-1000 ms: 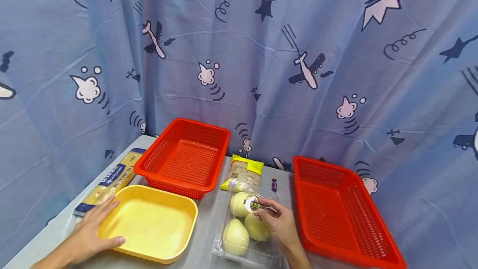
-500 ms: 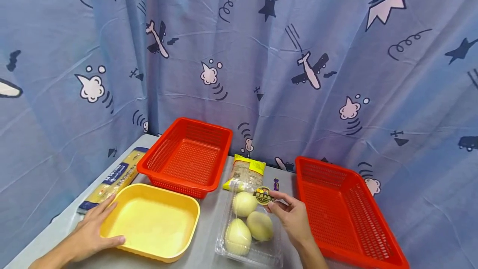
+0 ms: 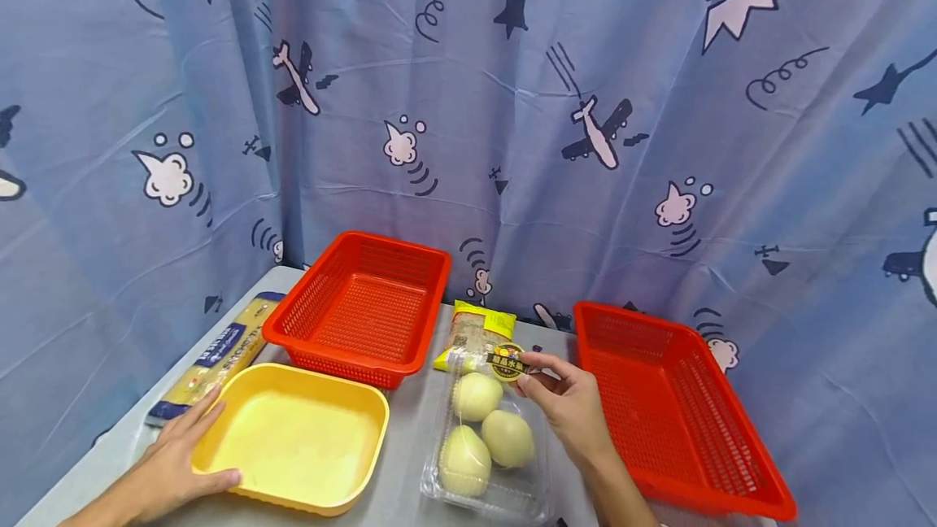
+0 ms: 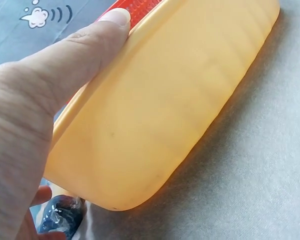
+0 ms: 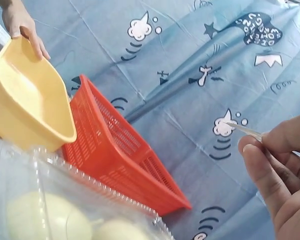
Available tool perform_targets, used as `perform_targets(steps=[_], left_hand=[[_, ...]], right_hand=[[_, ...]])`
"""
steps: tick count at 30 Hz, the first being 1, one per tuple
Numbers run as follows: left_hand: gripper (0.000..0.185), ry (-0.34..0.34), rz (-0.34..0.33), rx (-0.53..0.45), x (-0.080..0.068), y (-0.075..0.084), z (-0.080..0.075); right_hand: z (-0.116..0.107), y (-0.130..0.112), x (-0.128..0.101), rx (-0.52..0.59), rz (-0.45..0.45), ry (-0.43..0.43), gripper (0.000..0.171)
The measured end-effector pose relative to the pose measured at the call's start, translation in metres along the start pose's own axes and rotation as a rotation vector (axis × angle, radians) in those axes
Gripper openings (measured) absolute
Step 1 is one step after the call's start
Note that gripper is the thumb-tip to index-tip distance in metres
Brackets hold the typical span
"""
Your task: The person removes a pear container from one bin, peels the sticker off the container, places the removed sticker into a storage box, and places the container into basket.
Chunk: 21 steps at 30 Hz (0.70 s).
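Observation:
A clear plastic clamshell box (image 3: 486,488) with three pale round fruits (image 3: 476,395) lies on the grey table between a yellow tray (image 3: 293,437) and a red basket (image 3: 673,405). My right hand (image 3: 567,405) pinches the box's lid near its round dark label (image 3: 507,362) and holds it lifted; the thin lid edge (image 5: 245,129) shows between thumb and finger in the right wrist view. My left hand (image 3: 172,462) grips the near left corner of the yellow tray (image 4: 160,115), thumb (image 4: 75,60) over its rim.
A second red basket (image 3: 362,307) stands behind the yellow tray. A long pasta packet (image 3: 212,356) lies at the left edge, and a yellow-topped food bag (image 3: 476,332) lies behind the clamshell. A patterned blue curtain (image 3: 512,104) closes off the back and sides.
My right hand has raised the lid with its label up and away from the fruits, toward the back. The left hand stays on the yellow tray.

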<state>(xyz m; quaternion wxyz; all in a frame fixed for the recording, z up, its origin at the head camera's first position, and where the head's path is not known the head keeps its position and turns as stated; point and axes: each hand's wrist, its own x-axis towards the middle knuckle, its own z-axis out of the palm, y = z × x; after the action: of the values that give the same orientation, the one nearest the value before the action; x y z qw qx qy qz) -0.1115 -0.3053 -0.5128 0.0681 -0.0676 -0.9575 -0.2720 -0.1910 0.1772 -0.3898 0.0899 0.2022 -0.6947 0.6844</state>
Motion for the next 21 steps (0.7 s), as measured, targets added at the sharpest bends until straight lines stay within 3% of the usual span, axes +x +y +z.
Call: perform_targets(steps=[15,21], left_hand=[[0.099,-0.024,-0.024,-0.010,0.001,-0.003,0.001],[0.101,-0.065,-0.071,-0.021,0.003,0.000,0.000]], right_hand=[[0.024,-0.016,0.009,0.019,-0.086,-0.096,0.027],[0.034,-0.019,0.013,0.072,-0.103,-0.132,0.027]])
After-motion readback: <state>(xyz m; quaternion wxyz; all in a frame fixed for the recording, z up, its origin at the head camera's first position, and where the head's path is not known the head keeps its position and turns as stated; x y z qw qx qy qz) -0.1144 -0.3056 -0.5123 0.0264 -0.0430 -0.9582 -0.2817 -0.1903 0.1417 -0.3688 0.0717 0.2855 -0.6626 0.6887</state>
